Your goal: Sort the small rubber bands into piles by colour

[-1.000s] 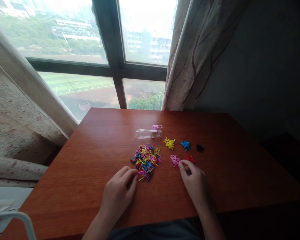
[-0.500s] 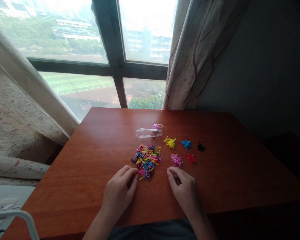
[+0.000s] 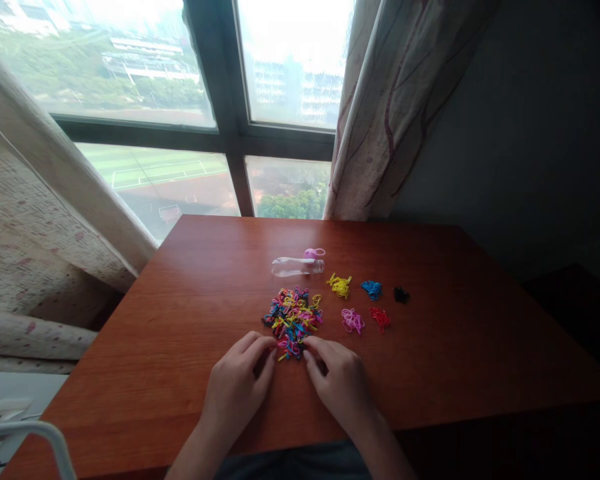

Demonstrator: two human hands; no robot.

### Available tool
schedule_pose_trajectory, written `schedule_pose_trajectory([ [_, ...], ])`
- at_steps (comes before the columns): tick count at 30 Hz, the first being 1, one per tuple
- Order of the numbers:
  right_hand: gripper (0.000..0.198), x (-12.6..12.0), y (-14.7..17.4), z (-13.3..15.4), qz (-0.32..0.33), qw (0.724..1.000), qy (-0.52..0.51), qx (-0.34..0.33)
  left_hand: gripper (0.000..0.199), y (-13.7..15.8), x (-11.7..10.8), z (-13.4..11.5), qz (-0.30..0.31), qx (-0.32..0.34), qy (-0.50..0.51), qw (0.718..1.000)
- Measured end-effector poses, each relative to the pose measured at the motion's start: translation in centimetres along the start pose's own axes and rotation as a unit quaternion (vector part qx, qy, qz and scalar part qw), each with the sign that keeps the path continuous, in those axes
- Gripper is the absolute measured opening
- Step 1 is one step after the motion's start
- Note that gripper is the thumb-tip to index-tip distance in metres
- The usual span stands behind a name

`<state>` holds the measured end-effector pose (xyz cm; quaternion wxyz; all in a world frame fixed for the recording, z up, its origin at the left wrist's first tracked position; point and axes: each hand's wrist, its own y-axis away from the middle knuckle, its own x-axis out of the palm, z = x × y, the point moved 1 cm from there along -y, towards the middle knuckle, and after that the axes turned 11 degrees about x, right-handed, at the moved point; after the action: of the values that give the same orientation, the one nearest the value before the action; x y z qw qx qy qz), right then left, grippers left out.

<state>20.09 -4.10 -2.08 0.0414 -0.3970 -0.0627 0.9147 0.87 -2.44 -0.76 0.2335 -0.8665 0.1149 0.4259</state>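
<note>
A mixed heap of small coloured rubber bands (image 3: 294, 313) lies on the brown table. My left hand (image 3: 243, 377) rests at its lower left edge, thumb and index tips slightly apart by a pink band. At the lower right edge is my right hand (image 3: 337, 377), its thumb and index fingertips a little apart beside a dark band. I see nothing held in either hand. Right of the heap lie sorted bunches: yellow bands (image 3: 339, 286), blue bands (image 3: 371, 289), black bands (image 3: 401, 294), pink bands (image 3: 353, 321) and red bands (image 3: 380, 319).
Behind the heap a clear plastic bottle (image 3: 293, 267) lies on its side, with a pink looped cap (image 3: 313, 253) beyond its neck. The wooden table (image 3: 180, 320) reaches to a window and curtains (image 3: 380, 120). A white curved tube (image 3: 40, 430) stands at the lower left.
My right hand has moved left, from below the pink bunch to the right edge of the mixed heap. My left hand has stayed in place.
</note>
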Motion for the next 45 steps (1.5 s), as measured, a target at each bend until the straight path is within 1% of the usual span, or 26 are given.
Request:
schedule_pose_trajectory([
  [15,0.014,-0.1,0.3,-0.1,0.01,1.0,0.003,-0.002,0.015,0.1,0.1,0.1,0.011,-0.012,0.004,1.0],
  [20,0.014,0.0,0.5,-0.4,0.016,1.0,-0.007,0.0,0.014,0.1,0.1,0.1,0.012,-0.013,0.009,1.0],
  [27,0.013,0.0,0.5,-0.2,0.016,1.0,0.002,0.002,0.014,0.1,0.0,0.0,-0.004,-0.015,0.015,1.0],
  [33,0.013,-0.2,0.4,-0.1,0.017,1.0,0.004,0.002,0.013,0.3,0.0,0.1,-0.012,-0.031,-0.022,0.999],
  [40,0.011,-0.5,0.9,-0.1,0.028,0.999,-0.027,0.009,0.016,0.2,0.3,0.2,0.015,-0.01,-0.036,0.999],
  [45,0.012,-0.8,1.4,-0.3,0.04,0.998,-0.046,0.02,0.015,0.0,0.4,0.1,0.022,-0.018,-0.065,0.997],
])
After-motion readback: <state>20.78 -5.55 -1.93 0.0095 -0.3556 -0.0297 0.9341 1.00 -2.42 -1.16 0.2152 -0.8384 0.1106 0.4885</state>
